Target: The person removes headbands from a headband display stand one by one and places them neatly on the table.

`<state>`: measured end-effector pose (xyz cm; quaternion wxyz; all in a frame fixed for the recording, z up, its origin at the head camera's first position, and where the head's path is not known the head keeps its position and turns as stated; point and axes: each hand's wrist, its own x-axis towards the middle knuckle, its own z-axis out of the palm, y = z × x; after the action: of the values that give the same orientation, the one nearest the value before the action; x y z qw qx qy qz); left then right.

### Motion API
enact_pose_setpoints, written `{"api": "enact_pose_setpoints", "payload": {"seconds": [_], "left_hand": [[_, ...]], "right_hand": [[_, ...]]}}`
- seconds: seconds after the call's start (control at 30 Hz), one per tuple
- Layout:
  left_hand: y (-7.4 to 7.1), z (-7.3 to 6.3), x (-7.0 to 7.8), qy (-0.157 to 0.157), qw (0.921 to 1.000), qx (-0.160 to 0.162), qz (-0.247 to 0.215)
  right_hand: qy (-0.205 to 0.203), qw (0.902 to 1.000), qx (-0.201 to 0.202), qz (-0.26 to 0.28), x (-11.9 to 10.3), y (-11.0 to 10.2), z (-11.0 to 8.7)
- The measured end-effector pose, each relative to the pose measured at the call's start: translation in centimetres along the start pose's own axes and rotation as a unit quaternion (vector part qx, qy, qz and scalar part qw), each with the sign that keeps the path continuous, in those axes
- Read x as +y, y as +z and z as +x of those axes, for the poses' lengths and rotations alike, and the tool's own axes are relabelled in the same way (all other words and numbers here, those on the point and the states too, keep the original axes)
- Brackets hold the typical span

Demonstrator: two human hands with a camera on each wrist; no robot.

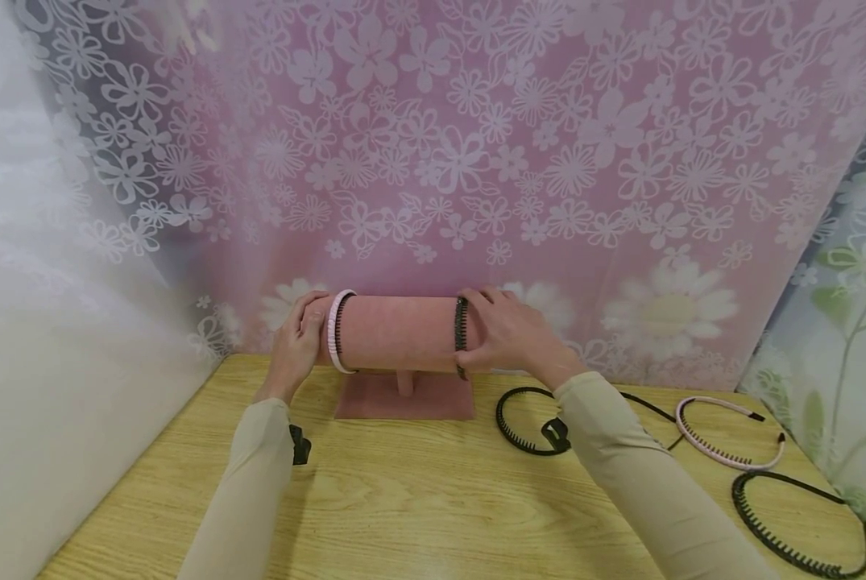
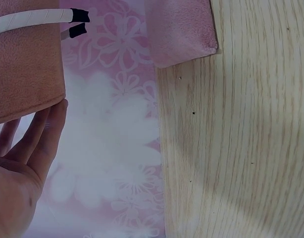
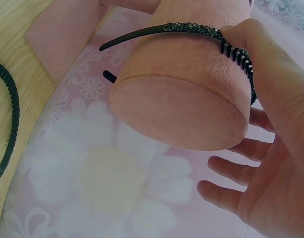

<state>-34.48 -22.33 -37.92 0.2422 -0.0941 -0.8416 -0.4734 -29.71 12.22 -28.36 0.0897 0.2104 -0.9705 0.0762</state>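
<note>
A pink, velvety headband stand (image 1: pixel 396 333) holds a horizontal roll on a short post and flat base. My left hand (image 1: pixel 295 346) grips the roll's left end, its fingers (image 2: pixel 48 134) reaching behind it. Close beside that hand, a white headband (image 1: pixel 335 332) with dark teeth sits over the roll. Around the right end goes a black headband (image 3: pixel 191 28) with a glittery top and comb teeth, its two tips apart below the roll. My right hand (image 1: pixel 508 330) pinches this black headband, thumb on its front and the other fingers behind the roll.
On the wooden table (image 1: pixel 403 499) at the right lie a black toothed headband (image 1: pixel 505 423), a pink headband (image 1: pixel 730 459) and another black headband (image 1: pixel 773 544). A black claw clip (image 1: pixel 554 433) is near my right sleeve. A flowered curtain (image 1: pixel 476 161) hangs right behind the stand.
</note>
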Motion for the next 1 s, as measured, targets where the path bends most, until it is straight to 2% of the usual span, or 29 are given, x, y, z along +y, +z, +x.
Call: {"api": "enact_pose_setpoints", "payload": {"seconds": [0.6,1.0], "left_hand": [[0.0,0.0,0.0,0.000,1.0000,0.002,-0.002],[0.0,0.0,-0.1,0.004,1.0000,-0.001,-0.005]], "right_hand": [[-0.003,0.9999,0.009,0.006,0.9,0.0,-0.6],[0.000,0.9997,-0.011,0.019,1.4,-0.5,-0.9]]}}
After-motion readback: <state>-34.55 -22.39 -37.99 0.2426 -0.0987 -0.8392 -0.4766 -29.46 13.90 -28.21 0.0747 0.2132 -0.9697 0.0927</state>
